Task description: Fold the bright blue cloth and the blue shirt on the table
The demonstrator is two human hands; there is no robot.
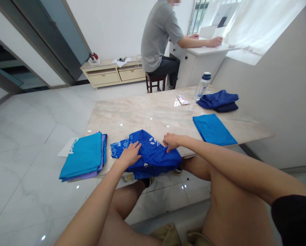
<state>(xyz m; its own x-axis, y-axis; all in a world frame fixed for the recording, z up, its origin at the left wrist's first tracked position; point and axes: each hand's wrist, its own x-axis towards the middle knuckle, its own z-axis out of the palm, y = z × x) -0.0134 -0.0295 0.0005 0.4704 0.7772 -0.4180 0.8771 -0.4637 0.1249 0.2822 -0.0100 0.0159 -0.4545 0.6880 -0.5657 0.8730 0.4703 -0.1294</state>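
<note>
In the head view, the person sits at a marble table (148,112) with a royal-blue printed shirt (153,153) bunched at the near edge, partly hanging over it toward the knees. The left hand (130,155) lies flat on the shirt's left part, fingers spread and pressing down, which appears to pin the cloth so it cannot slide off the rim. The right hand (171,140) has its fingers curled together, pinching a fold of the same shirt near its white print, lifted a little off the tabletop; that grip looks suited to drawing the fabric across while the other hand anchors it.

Just to the left, a stack of folded light-blue and lilac shirts (83,157) overhangs the table's corner, near the left hand but not touching it. To the right, a single folded blue shirt (213,129) lies flat, apart from the right forearm. Farther back sit a pile of dark-blue clothes (218,100), a water bottle (203,85) and a phone (183,99).

The middle of the table beyond the shirt is bare, giving open room ahead. Another person (159,37) sits at a white desk (201,56) well behind.
</note>
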